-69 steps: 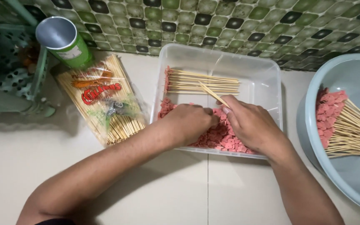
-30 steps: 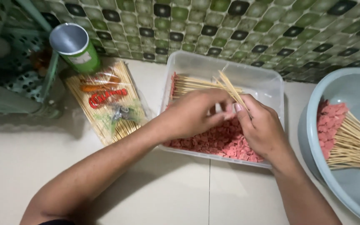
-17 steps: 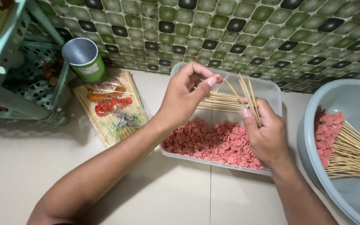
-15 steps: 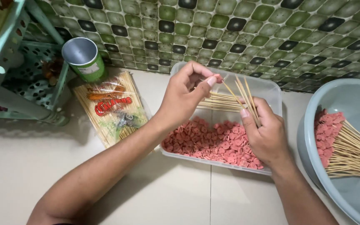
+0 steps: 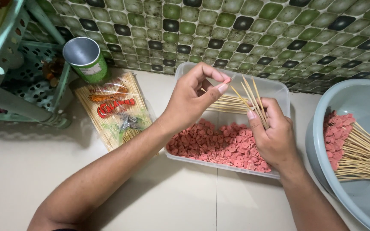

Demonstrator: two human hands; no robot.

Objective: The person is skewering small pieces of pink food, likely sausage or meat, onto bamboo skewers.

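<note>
While the right hand [image 5: 275, 137] grips bamboo skewers [image 5: 253, 99], the left hand [image 5: 191, 100] pinches something pink — perhaps a slice.

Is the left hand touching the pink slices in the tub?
Apart. The head view shows the left hand raised above the pink slices, fingertips pinched near the skewer tips.

A home kitchen corner, set up for skewer food prep

A wall of green and black mosaic tiles [image 5: 253, 30] runs across twelve o'clock above a pale tiled floor [image 5: 185, 201]. At ten o'clock stands a mint plastic rack [image 5: 18, 81]. A clear tub of pink sliced sausage [image 5: 219, 145] sits at centre, a packet of bamboo skewers [image 5: 112, 111] at nine o'clock, and a grey basin [image 5: 356, 107] of loaded skewers at three o'clock.
</note>
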